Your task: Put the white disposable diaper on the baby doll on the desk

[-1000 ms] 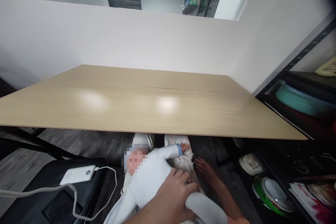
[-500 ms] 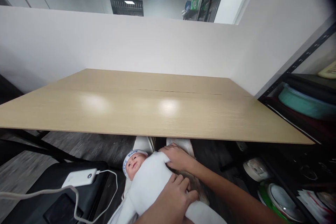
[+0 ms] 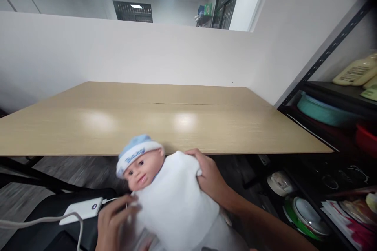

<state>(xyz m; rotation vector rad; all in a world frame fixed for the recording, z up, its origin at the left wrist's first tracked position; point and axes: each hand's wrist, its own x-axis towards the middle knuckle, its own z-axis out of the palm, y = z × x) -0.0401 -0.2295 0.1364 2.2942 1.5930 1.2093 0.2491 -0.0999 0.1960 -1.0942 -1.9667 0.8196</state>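
Note:
A baby doll (image 3: pixel 178 200) in white clothing lies tilted in front of me, its head up at the table's front edge. It wears a light blue and white knit hat (image 3: pixel 138 151) with blue lettering. My right hand (image 3: pixel 210 174) is closed on the doll's shoulder or upper arm on the right, the fingertips behind the white cloth. Beside the doll's other arm, below its head, is my left hand (image 3: pixel 114 219), slightly blurred, its bent fingers apart. The doll's lower body runs out of the picture.
A wooden table (image 3: pixel 224 133) stretches ahead to a white partition (image 3: pixel 165 55). On a black seat at left lies a white power bank (image 3: pixel 82 211) with a cable (image 3: pixel 38 221). To the right, dark shelves hold a teal basin (image 3: pixel 326 111), yellow bottles (image 3: pixel 355 72) and several containers.
The doll has come up and nearer, its head now overlapping the table edge. My left hand has left the doll's lower body for the side below its head. My right hand stays on the doll.

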